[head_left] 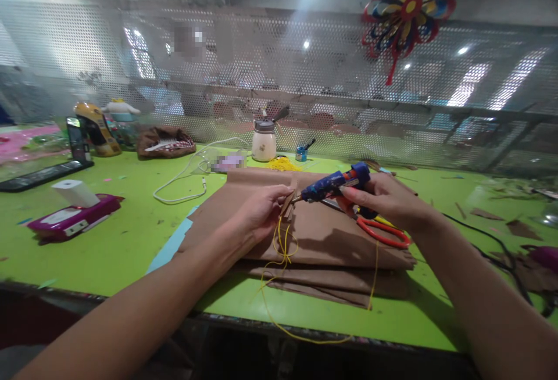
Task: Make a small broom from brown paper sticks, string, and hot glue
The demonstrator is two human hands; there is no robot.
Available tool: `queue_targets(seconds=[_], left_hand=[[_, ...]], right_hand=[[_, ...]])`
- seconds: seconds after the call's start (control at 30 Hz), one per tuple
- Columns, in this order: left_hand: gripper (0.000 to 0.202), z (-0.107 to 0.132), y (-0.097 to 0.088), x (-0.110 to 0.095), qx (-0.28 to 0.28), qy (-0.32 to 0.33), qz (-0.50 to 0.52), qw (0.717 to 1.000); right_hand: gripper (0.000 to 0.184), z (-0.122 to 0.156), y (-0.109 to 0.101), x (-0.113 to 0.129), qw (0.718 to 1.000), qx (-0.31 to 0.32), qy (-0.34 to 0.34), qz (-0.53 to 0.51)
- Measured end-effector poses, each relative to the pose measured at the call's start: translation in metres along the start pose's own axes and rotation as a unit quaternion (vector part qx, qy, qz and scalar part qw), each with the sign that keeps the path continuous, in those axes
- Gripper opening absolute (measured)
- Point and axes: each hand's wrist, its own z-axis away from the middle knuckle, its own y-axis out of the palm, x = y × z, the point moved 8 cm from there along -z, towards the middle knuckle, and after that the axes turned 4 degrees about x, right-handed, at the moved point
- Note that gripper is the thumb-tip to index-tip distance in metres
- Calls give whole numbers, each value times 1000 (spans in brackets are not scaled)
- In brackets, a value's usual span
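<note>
Right hand is closed around a blue glue gun, nozzle touching a small brown cardboard piece pinched in the left hand with yellow string hanging below. Both sit over stacked brown paper near the green table's front edge. Orange scissors lie just beside the right wrist; open surface extends left.

left hand pinching, right hand gripping

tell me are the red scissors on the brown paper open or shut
Cannot tell: only the red scissors' handle loops show past the right hand; the blades are hidden.
</note>
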Motion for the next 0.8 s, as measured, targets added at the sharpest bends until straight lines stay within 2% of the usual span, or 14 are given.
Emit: queue_targets(seconds=[0.23,0.47,0.63,0.8], left_hand=[[9,-3,0,1,11,-7,1,1000],[5,-5,-5,2,-8,-9,7,1000],[6,-6,-3,4,17,-12,1,1000],[7,-4,0,5,25,-17,-8,999]], right_hand=[[33,1,7,0,998,24,-10,-48],[30,1,12,4,997,49,-24,-51],[29,2,10,5,998,42,-22,-48],[32,3,1,0,1000,10,-12,3]])
